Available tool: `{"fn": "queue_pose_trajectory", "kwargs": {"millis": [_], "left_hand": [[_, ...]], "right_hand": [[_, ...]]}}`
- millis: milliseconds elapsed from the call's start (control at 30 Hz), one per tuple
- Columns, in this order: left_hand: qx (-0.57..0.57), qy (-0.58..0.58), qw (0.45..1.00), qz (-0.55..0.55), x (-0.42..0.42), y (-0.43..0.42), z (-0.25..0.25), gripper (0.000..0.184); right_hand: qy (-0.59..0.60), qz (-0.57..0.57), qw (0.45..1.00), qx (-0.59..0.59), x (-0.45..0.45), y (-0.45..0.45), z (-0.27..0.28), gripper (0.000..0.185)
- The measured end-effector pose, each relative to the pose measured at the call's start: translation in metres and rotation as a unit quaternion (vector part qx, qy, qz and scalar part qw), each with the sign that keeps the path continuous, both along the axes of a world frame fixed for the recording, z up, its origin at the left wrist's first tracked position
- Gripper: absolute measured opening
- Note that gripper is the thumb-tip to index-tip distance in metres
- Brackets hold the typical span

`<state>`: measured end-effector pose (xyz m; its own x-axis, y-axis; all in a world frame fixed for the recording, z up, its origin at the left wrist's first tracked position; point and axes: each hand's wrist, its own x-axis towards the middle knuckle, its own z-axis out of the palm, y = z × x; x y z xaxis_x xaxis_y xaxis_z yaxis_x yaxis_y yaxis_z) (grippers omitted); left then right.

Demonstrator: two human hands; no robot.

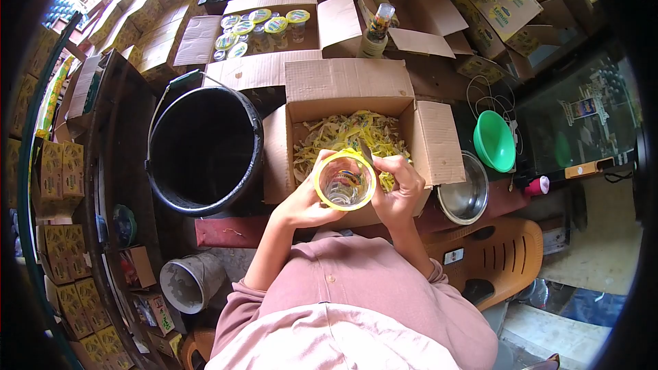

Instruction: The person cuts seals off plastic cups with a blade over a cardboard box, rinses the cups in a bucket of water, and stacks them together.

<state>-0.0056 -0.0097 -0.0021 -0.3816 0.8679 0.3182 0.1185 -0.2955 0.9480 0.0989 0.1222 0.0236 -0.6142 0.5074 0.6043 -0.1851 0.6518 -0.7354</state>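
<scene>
A clear plastic cup (345, 180) with a yellow rim is held up in front of me, its open mouth facing the camera. My left hand (306, 199) wraps round the cup's left side. On the right, my right hand (399, 188) pinches a dark, thin object (367, 156) at the yellow rim; it looks like a blade, but is too small to be sure. Just beyond the hands is an open cardboard box (349, 81) with yellow and whitish plastic scraps (322, 138) inside.
A large black bucket (205, 151) stands left of the box. Cups with yellow lids (276, 25) fill part of a box behind. To the right are a green bowl (494, 141), a metal bowl (473, 195) and an orange chair (510, 253). A bottle (374, 38) stands behind.
</scene>
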Motion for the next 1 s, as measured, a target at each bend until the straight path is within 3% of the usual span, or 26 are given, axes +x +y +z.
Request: {"fn": "queue_pose_trajectory", "kwargs": {"millis": [133,400,800,1000], "left_hand": [[0.047,-0.089,0.995,-0.004,0.0048,0.0036,-0.0029,0.073],[0.036,-0.064,0.995,0.073,0.0041,0.0074,-0.0076,0.067],[0.018,-0.007,0.997,0.071,0.0056,0.0041,-0.0024,0.065],[0.008,-0.034,0.998,0.053,0.0032,0.0019,-0.0016,0.065]], "right_hand": [[0.000,-0.014,1.000,0.009,-0.0005,-0.0016,0.0020,0.023],[0.007,-0.062,0.998,-0.004,0.0024,-0.0062,-0.0021,0.017],[0.001,-0.095,0.992,0.080,0.0038,-0.0089,0.0031,0.020],[0.014,-0.076,0.994,0.075,0.0033,-0.0049,0.0012,0.022]]}}
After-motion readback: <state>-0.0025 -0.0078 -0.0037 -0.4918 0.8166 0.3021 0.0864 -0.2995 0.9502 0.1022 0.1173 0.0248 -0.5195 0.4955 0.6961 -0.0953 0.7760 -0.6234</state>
